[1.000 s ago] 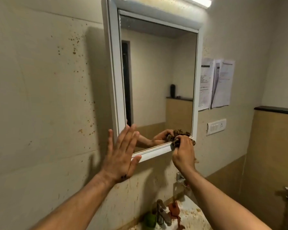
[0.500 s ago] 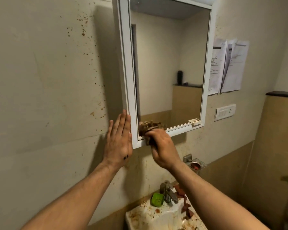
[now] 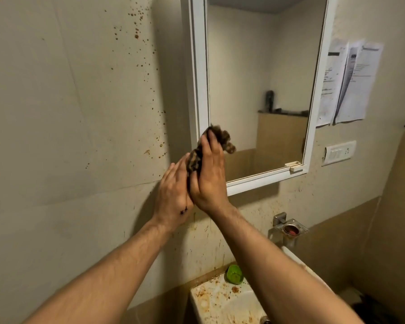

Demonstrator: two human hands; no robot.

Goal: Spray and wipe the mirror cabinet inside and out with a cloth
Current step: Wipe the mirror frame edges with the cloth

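Beige wall (image 3: pixel 68 113): tiled, speckled with brown spots, on the far left.
Left hand (image 3: pixel 173 190): flat, fingers straight and together, nothing grasped; its palm side lies against the cloth and the cabinet's left edge.
Cloth (image 3: pixel 218 136): brown, bunched, pressed at the lower left corner of the mirror, its lower part sandwiched between the two hands.
Right hand (image 3: pixel 211 174): fingers curled over the cloth, gripping it against the frame.
Mirror cabinet (image 3: pixel 198 66): white-framed, door shut, small white handle at the lower right.
Sink (image 3: pixel 218 300): below, stained, green object on its rim.
Papers (image 3: pixel 351 83): stuck to the wall right of the cabinet, above a white switch plate (image 3: pixel 339 152).
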